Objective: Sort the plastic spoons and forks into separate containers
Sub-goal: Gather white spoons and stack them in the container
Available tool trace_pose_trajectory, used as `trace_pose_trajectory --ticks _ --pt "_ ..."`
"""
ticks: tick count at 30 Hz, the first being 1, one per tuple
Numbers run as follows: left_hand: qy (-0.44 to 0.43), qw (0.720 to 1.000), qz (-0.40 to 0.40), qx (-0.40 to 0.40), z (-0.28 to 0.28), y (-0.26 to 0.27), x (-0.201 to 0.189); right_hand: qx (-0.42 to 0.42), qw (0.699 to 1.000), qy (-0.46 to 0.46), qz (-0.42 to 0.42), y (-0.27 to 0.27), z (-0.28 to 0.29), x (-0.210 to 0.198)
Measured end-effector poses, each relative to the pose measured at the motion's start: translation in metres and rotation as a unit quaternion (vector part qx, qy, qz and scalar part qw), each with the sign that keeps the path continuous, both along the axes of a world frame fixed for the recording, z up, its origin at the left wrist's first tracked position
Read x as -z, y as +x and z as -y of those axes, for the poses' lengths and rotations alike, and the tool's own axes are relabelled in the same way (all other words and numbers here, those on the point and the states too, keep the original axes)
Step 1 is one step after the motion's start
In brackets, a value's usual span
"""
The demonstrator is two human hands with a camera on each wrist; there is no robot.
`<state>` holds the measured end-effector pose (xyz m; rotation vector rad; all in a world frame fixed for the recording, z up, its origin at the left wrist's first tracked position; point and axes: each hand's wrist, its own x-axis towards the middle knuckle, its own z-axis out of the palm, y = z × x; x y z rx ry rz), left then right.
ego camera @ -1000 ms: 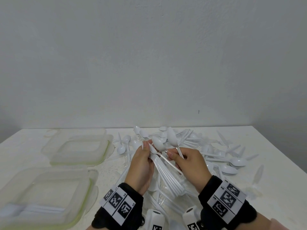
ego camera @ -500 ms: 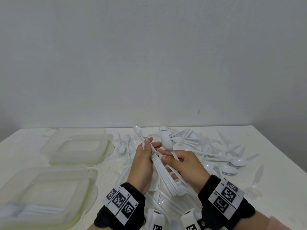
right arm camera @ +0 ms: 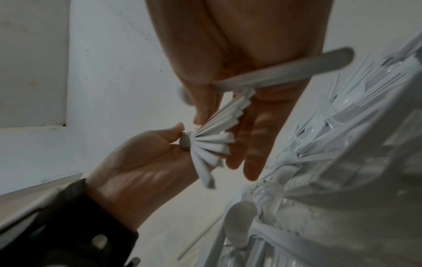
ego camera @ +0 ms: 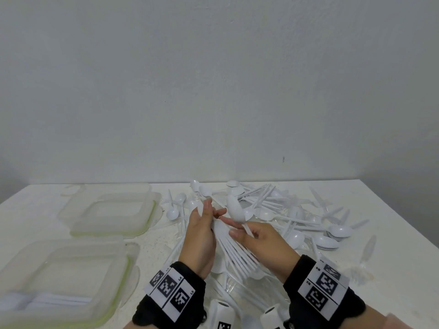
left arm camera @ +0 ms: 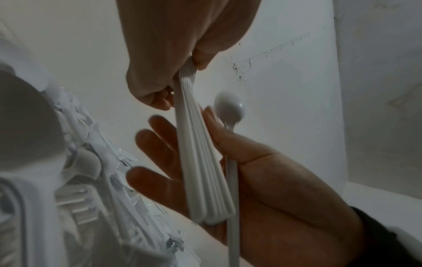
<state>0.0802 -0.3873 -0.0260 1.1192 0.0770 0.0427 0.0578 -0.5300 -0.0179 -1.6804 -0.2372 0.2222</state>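
Note:
My left hand (ego camera: 215, 210) pinches a stack of white plastic forks (ego camera: 235, 252) near the tines, and their handles fan out down and to the right. In the left wrist view the thumb and fingers of that hand (left arm camera: 189, 65) close on the top of the fork stack (left arm camera: 203, 162). My right hand (ego camera: 229, 226) holds one white spoon (ego camera: 235, 208) bowl up, with the thumb on its handle. Its straight fingers lie under the fanned forks (right arm camera: 212, 139), and the spoon handle (right arm camera: 285, 72) crosses that hand.
A pile of loose white spoons and forks (ego camera: 297, 210) covers the table behind and right of my hands. Two clear plastic containers stand at the left: the far one (ego camera: 111, 210), and the near one (ego camera: 64, 269) holding white cutlery. The wall is close behind.
My right hand has brought the spoon left and slightly down, up against the fork stack. Its fingers now lie under the fanned handles. The left hand keeps its hold.

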Motion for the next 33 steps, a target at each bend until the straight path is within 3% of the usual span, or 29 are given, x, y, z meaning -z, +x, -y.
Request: trace_pose_trajectory --ticks 4,8,11,19,24,33 --pt "-0.058 0.998 0.012 -0.010 0.000 -0.004 -0.006 0.082 0.996 -0.043 0.021 0.004 0.002 -0.001" --pt "-0.080 0.997 0.014 -0.017 -0.001 -0.006 -0.011 0.088 0.994 -0.065 0.023 0.006 0.002 -0.003" --pt "-0.066 0.997 0.021 -0.018 0.000 -0.008 -0.013 0.072 0.996 -0.045 -0.012 0.006 0.002 -0.005" --pt "0.052 0.998 0.013 0.027 0.006 -0.014 -0.005 0.022 0.989 -0.141 0.041 0.004 -0.005 -0.013" --pt "0.103 0.994 0.010 0.017 0.013 -0.020 -0.005 0.006 0.988 -0.151 0.022 0.006 -0.008 -0.012" --pt "0.013 0.997 -0.048 -0.059 0.005 -0.011 -0.009 -0.069 0.984 -0.165 -0.005 -0.009 -0.001 -0.017"
